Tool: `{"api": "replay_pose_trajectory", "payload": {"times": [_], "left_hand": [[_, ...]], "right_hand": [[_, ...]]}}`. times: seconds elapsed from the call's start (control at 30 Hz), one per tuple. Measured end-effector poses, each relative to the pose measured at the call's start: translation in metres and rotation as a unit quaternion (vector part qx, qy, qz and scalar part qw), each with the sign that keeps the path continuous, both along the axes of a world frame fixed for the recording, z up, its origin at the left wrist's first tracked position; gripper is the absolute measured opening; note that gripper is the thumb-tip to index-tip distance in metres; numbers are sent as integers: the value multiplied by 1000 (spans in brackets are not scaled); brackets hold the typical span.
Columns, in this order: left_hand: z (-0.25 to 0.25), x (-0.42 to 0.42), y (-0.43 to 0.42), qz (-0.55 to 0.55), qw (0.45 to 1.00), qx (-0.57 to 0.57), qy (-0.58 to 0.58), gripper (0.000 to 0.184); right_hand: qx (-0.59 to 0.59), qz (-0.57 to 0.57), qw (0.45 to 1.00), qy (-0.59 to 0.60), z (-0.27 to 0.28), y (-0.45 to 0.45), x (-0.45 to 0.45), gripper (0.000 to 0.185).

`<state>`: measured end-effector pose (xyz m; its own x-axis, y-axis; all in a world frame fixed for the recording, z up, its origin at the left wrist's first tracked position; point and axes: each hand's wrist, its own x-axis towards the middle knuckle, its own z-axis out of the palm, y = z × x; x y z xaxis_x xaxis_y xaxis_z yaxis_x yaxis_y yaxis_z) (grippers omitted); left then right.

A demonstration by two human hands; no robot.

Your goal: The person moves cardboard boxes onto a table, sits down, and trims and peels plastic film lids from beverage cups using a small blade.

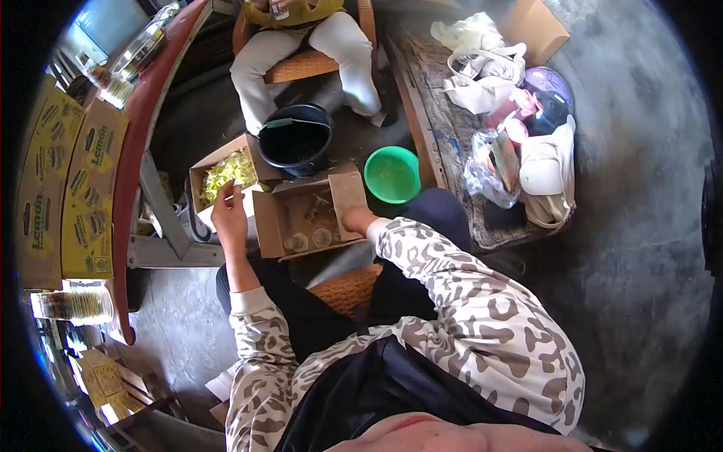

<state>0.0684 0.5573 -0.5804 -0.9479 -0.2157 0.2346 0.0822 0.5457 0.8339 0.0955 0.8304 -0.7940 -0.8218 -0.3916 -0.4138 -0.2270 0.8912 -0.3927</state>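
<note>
My left hand [229,212] is raised at the near edge of a cardboard box of yellow-green labels or wrappers [232,170]; its fingers are bent, and whether they hold anything is too small to tell. Beside it stands an open cardboard box [269,224] with several clear cups [321,237] along its near side and small brown bits on its bottom. My right hand [357,219] is at the right flap of that box, its fingers mostly hidden by the flap and the box wall.
A black bucket [295,143] and a green basin [392,175] stand beyond the boxes. Another person [305,45] sits opposite. Bags [482,79] and a cap [540,175] lie on a low platform at right. Lemon-marked cartons [90,188] stand at left.
</note>
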Motion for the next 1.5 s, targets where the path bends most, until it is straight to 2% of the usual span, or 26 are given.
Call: {"api": "replay_pose_trajectory", "payload": {"times": [0.03,0.1,0.13,0.17,0.23,0.3,0.33,0.4,0.47,0.5,0.53,0.67,0.83,0.9,1.13,1.23,1.33,1.4,1.43,1.5], "left_hand": [[0,-2,0,2,1000,14,9,29],[4,-1,1,6,1000,17,9,30],[5,-1,2,6,1000,13,11,31],[6,0,3,9,1000,8,10,31],[23,7,10,27,999,-14,18,31],[32,10,15,77,996,-44,10,30],[27,7,13,82,996,-5,-24,30],[44,13,24,105,989,49,-90,33],[16,3,20,76,996,45,-5,28],[22,6,22,74,997,13,33,28],[21,7,24,68,996,18,46,28],[10,3,22,58,994,55,77,25],[15,5,19,71,994,32,80,29],[14,6,19,82,991,70,77,29],[10,8,17,89,992,43,80,27],[9,8,16,93,987,97,92,24],[2,6,10,82,985,124,83,26],[-6,0,10,96,986,93,99,27],[0,3,9,82,985,122,90,26],[36,15,7,91,990,108,6,25]], "right_hand": [[1,1,1000,-1,27,-3,0,18],[-28,-2,995,-99,107,-25,2,22],[-31,0,990,-139,120,-30,4,27],[-29,25,989,-145,110,-32,6,27],[3,73,994,-79,81,-31,18,30],[43,90,979,-178,89,-21,22,41],[37,140,975,-169,96,-12,22,51],[-8,114,989,-93,117,-3,24,56],[-21,77,994,-78,113,0,11,57],[-9,40,994,-99,149,-10,11,58],[-22,52,998,-40,131,-3,4,57],[7,57,998,-39,114,4,-15,59],[24,49,997,-63,130,-6,-12,61],[15,62,995,-73,131,-2,-11,63],[51,23,996,-68,152,11,-8,63],[28,10,999,-45,159,15,-4,61],[15,-18,998,-53,170,12,0,54],[2,24,999,-31,163,26,-4,44],[9,42,999,6,149,36,-11,39],[13,36,999,21,146,49,-19,36]]}}
